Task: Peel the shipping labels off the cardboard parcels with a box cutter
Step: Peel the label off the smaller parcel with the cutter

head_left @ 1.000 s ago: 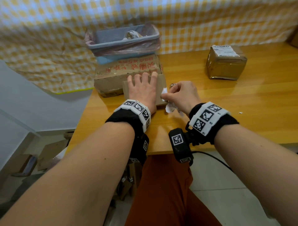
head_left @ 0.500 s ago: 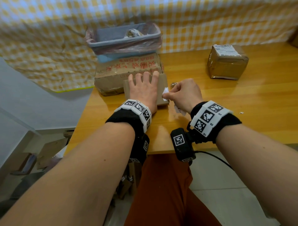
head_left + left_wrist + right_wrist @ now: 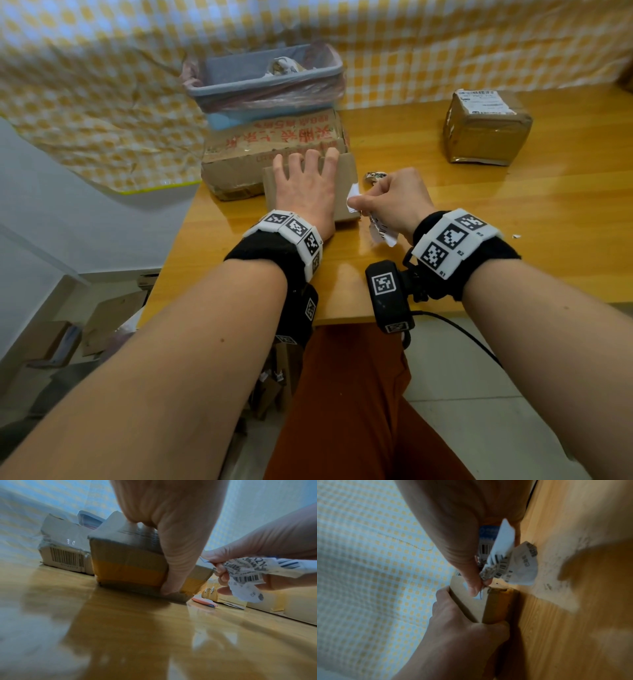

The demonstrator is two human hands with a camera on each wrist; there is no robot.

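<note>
Peeling away under the right hand (image 3: 394, 202), the shipping label (image 3: 247, 574) is now a crumpled white wad bunched in that hand's curled fingers, with only a small white remnant (image 3: 352, 198) left on the right edge of the small parcel (image 3: 346, 181). A second ago the loose paper hung lower beside the box and more white lay on its top; since then the right hand has gathered the wad and drawn it sideways, so I judge this label nearly off, with one last tug or scrape to go.

The left hand (image 3: 305, 185) lies flat on the parcel's top, fingers spread and straight, its thumb (image 3: 173, 577) pressed down the near side to pin the box to the table (image 3: 513, 222). The right thumb and forefinger pinch the label's stuck end right at the box edge.

Just beyond the left fingertips sits a larger carton with red print (image 3: 274, 137), with a lined bin (image 3: 263, 78) on top of it. Just beyond the right knuckles lies a small shiny object (image 3: 375, 176), which may be the box cutter; I cannot tell. Well off to the right of the right hand stands a taped parcel (image 3: 486, 126) with its label in place.
</note>
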